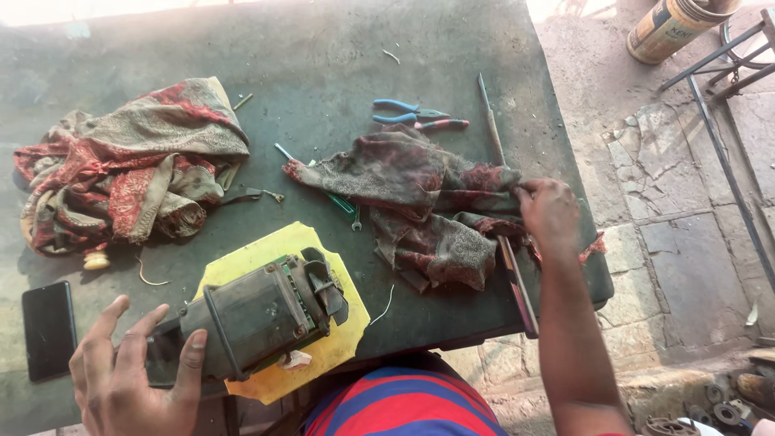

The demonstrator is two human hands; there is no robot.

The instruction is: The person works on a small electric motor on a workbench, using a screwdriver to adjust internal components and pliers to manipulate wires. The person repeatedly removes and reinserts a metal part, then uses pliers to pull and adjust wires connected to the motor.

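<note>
The dark, grimy desk (323, 48) stands on a cracked stone floor (678, 210). The left hand (129, 371) rests spread open against a motor (250, 319) lying on a yellow board (266, 250). The right hand (549, 211) seems pinched shut on a rag (420, 194) near the pliers (408, 111).

A rough outdoor repair workshop: grimy metal workbench (339, 56), pliers (408, 112), oily rags (428, 202), dismantled motor (250, 319), stone paving (686, 210).

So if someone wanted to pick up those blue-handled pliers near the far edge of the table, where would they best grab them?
Probably by the two blue handles, coming from above. The pliers lie flat on the dark table with the handles pointing left and slightly spread, clear of the rag that the right hand touches. A red-handled tool lies close against the jaw end, so the handle end is freer.
</note>
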